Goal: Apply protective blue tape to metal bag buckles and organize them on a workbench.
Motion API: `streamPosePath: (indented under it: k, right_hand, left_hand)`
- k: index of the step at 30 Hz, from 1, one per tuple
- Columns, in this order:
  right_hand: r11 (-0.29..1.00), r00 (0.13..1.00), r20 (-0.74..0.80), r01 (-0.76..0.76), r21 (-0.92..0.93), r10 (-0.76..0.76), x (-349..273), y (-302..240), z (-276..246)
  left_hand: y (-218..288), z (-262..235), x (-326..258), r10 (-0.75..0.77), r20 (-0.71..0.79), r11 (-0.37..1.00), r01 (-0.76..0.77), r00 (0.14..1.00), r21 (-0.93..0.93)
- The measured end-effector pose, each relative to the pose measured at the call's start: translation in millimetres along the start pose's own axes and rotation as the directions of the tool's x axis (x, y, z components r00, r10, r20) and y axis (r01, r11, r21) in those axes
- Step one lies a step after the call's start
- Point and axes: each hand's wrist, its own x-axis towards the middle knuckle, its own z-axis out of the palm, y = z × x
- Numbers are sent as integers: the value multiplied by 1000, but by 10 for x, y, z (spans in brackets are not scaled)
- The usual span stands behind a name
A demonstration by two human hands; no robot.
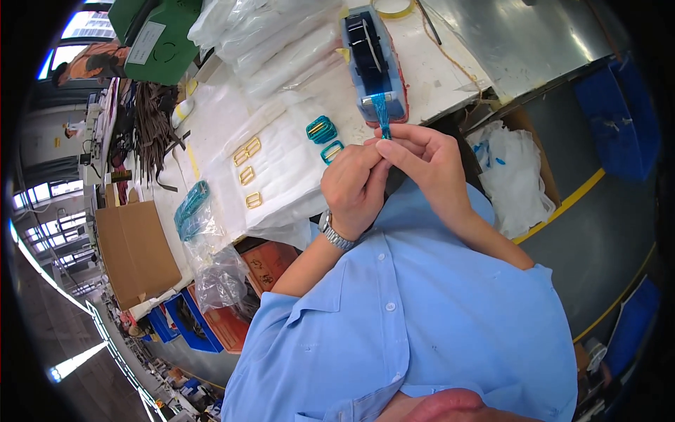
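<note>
Both hands meet just in front of a blue tape dispenser (394,105). A strip of shiny blue tape (380,111) runs down from its cutting edge to my fingertips. My right hand (439,165) pinches the tape's end between thumb and fingers. My left hand (350,184) is closed against it, fingers curled, and what it holds is hidden. Left of the hands lie a stack of buckles wrapped in teal film (321,130) and a single teal-wrapped buckle (332,152), partly covered by the left hand. Several bare gold buckles (246,175) lie on white sheeting farther left.
A teal bundle (191,209) in clear plastic sits at the table's left edge, near a cardboard box (137,253). Clear plastic bags (267,42) pile up at the back. On the right, a carton holds a white bag (517,176). Orange and blue bins (186,323) stand below.
</note>
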Motion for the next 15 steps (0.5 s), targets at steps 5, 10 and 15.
streamPosePath:
  k: [5,10,15]
  right_hand:
    - [997,998,18,-61,-37,62,-20,64,-83]
    - [991,995,48,-91,94,87,93,138,-216]
    - [1000,1000,17,12,-12,-11,122,179,-168]
  left_hand:
    - [83,-63,-36,-138,107,990,139,985,1]
    - [37,-69,145,-310,206,936,336,928,-106]
    - [7,-105,324,-536,323,717,622,780,-314]
